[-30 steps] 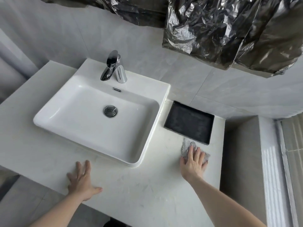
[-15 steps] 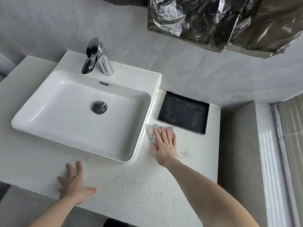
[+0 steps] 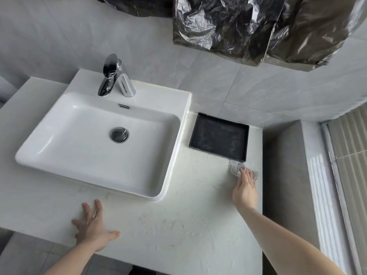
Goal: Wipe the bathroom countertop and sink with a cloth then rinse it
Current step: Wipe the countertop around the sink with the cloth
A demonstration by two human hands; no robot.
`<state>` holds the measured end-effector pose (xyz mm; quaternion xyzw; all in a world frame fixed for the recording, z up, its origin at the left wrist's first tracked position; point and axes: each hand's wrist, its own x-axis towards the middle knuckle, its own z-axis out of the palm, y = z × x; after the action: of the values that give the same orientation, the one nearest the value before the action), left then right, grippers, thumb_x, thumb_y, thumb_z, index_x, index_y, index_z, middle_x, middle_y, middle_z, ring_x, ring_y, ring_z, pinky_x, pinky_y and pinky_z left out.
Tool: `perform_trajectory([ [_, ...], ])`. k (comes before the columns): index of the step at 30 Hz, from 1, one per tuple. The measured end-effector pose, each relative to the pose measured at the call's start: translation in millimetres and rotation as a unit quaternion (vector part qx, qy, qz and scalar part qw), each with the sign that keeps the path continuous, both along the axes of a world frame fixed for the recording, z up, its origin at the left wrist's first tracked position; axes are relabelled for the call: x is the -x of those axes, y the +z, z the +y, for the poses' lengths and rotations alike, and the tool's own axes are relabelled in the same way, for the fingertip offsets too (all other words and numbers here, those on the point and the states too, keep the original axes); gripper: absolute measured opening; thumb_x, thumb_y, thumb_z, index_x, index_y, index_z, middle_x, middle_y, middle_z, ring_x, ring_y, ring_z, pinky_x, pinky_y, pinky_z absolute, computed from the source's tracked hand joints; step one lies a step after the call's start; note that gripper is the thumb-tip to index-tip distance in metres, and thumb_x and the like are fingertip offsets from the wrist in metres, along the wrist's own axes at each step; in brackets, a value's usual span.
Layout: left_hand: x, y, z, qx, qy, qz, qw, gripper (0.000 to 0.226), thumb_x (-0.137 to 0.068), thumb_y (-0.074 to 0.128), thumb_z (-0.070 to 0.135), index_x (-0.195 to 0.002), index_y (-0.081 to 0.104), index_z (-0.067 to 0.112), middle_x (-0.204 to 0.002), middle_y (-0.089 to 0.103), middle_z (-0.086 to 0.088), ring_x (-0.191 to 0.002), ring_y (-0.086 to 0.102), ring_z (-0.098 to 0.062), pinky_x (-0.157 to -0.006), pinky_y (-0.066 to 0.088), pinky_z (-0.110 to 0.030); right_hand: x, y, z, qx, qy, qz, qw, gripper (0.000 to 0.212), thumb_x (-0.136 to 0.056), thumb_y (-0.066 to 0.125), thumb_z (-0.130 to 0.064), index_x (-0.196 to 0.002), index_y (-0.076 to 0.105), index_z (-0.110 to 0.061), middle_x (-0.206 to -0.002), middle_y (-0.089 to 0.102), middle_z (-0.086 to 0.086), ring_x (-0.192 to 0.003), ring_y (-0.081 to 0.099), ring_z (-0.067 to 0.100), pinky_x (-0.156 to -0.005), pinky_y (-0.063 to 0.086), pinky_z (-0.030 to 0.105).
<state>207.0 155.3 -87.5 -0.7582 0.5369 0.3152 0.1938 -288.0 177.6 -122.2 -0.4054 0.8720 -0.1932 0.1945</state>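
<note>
A white rectangular sink (image 3: 65, 161) with a chrome faucet (image 3: 111, 76) sits on the pale marble countertop (image 3: 178, 231). My right hand (image 3: 245, 188) presses flat on a crumpled grey cloth (image 3: 234, 167) at the countertop's right side, just below the front right corner of the black tray (image 3: 219, 136). Part of the cloth is hidden under my fingers. My left hand (image 3: 93, 227) rests flat on the countertop's front edge, fingers spread, in front of the sink. No water runs from the faucet.
Crumpled dark plastic sheeting (image 3: 248, 26) hangs over the wall above the tray. A grey ledge (image 3: 284, 171) and a window sill (image 3: 321, 185) border the countertop on the right. The sink drain (image 3: 119, 134) is shut by a chrome plug.
My right hand has swept the cloth from beside the sink's right rim back to the right, below the tray's corner. My left hand has stayed planted on the front edge.
</note>
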Motion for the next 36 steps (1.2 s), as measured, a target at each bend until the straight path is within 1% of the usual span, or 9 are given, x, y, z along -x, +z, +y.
perform_trajectory([
  [3, 1.5, 2.3, -0.2, -0.002, -0.001, -0.002, 1.0, 0.142, -0.062, 0.087, 0.058, -0.156, -0.017, 0.035, -0.162, -0.033, 0.0, -0.147, -0.006, -0.055, -0.111, 0.034, -0.062, -31.2, 8.8, -17.3, 0.056, 0.013, -0.068, 0.996, 0.045, -0.109, 0.032, -0.022, -0.153, 0.041, -0.029, -0.159, 0.046, -0.003, -0.143, 0.047, 0.029, -0.114, 0.044, 0.048],
  [5, 1.6, 2.4, -0.1, 0.0, 0.001, -0.001, 1.0, 0.143, -0.062, 0.087, 0.058, -0.156, -0.018, 0.035, -0.162, -0.033, 0.0, -0.147, -0.006, -0.055, -0.112, 0.033, -0.063, -62.1, 12.1, -32.1, 0.085, 0.067, -0.083, 0.991, 0.042, -0.11, 0.031, -0.025, -0.15, 0.042, -0.032, -0.157, 0.047, -0.006, -0.143, 0.047, 0.029, -0.111, 0.046, 0.051],
  [10, 0.1, 1.3, -0.6, 0.004, 0.002, 0.0, 1.0, 0.142, -0.062, 0.088, 0.056, -0.157, -0.016, 0.035, -0.163, -0.031, 0.0, -0.147, -0.006, -0.056, -0.114, 0.029, -0.063, -140.2, 5.2, -64.0, -0.001, 0.232, -0.046, 0.972, 0.052, -0.11, 0.028, -0.019, -0.16, 0.03, -0.03, -0.171, 0.018, -0.006, -0.16, 0.003, 0.021, -0.129, 0.002, 0.051],
  [13, 0.0, 0.3, -0.2, 0.007, -0.002, 0.0, 1.0, 0.142, -0.063, 0.088, 0.055, -0.157, -0.016, 0.035, -0.163, -0.031, 0.0, -0.146, -0.006, -0.056, -0.114, 0.029, -0.064, -146.4, -3.0, -58.4, -0.049, 0.284, 0.022, 0.957, 0.059, -0.107, 0.03, -0.023, -0.163, 0.015, -0.035, -0.173, -0.003, -0.01, -0.159, -0.012, 0.023, -0.127, -0.006, 0.054],
  [20, 0.7, 2.8, 1.2, 0.01, 0.0, 0.002, 1.0, 0.141, -0.064, 0.088, 0.054, -0.157, -0.016, 0.036, -0.163, -0.03, 0.002, -0.147, -0.007, -0.054, -0.114, 0.029, -0.063, -53.6, -12.3, 1.5, -0.051, 0.14, 0.061, 0.987, 0.058, -0.108, 0.024, -0.043, -0.164, 0.009, -0.036, -0.172, -0.006, -0.004, -0.158, -0.017, 0.017, -0.128, -0.009, 0.045],
  [24, 0.5, 2.9, 1.0, 0.005, -0.002, 0.005, 1.0, 0.14, -0.065, 0.087, 0.055, -0.156, -0.018, 0.036, -0.162, -0.033, 0.002, -0.147, -0.009, -0.054, -0.115, 0.027, -0.063, 1.4, -10.6, 34.5, -0.038, 0.047, 0.063, 0.996, 0.053, -0.11, 0.028, -0.028, -0.162, 0.027, -0.021, -0.172, 0.012, 0.011, -0.16, 0.002, 0.027, -0.129, 0.005, 0.05],
  [29, 2.7, 6.2, 0.5, -0.001, -0.011, -0.003, 1.0, 0.14, -0.066, 0.085, 0.059, -0.155, -0.02, 0.034, -0.161, -0.034, 0.001, -0.147, -0.007, -0.055, -0.112, 0.031, -0.063, -12.4, 3.8, 15.9, -0.004, -0.076, 0.007, 0.997, 0.049, -0.11, 0.029, -0.018, -0.159, 0.034, -0.016, -0.171, 0.019, 0.009, -0.16, 0.006, 0.023, -0.13, 0.007, 0.044],
  [33, 4.2, 7.2, -0.2, -0.004, -0.018, -0.01, 1.0, 0.139, -0.067, 0.083, 0.061, -0.155, -0.021, 0.033, -0.161, -0.035, -0.002, -0.146, -0.006, -0.056, -0.111, 0.033, -0.064, -74.7, 6.0, -27.7, 0.032, -0.004, -0.036, 0.999, 0.048, -0.112, 0.028, -0.025, -0.16, 0.034, -0.021, -0.171, 0.016, 0.003, -0.159, 0.003, 0.015, -0.13, 0.0, 0.033],
  [36, 4.2, 7.1, -0.9, -0.001, -0.02, -0.017, 1.0, 0.139, -0.066, 0.082, 0.062, -0.155, -0.021, 0.033, -0.161, -0.034, -0.002, -0.146, -0.005, -0.056, -0.11, 0.035, -0.064, -124.5, 4.7, -62.9, 0.029, 0.118, -0.048, 0.991, 0.05, -0.11, 0.031, -0.023, -0.16, 0.034, -0.025, -0.171, 0.015, 0.002, -0.16, 0.002, 0.019, -0.129, -0.003, 0.038],
])
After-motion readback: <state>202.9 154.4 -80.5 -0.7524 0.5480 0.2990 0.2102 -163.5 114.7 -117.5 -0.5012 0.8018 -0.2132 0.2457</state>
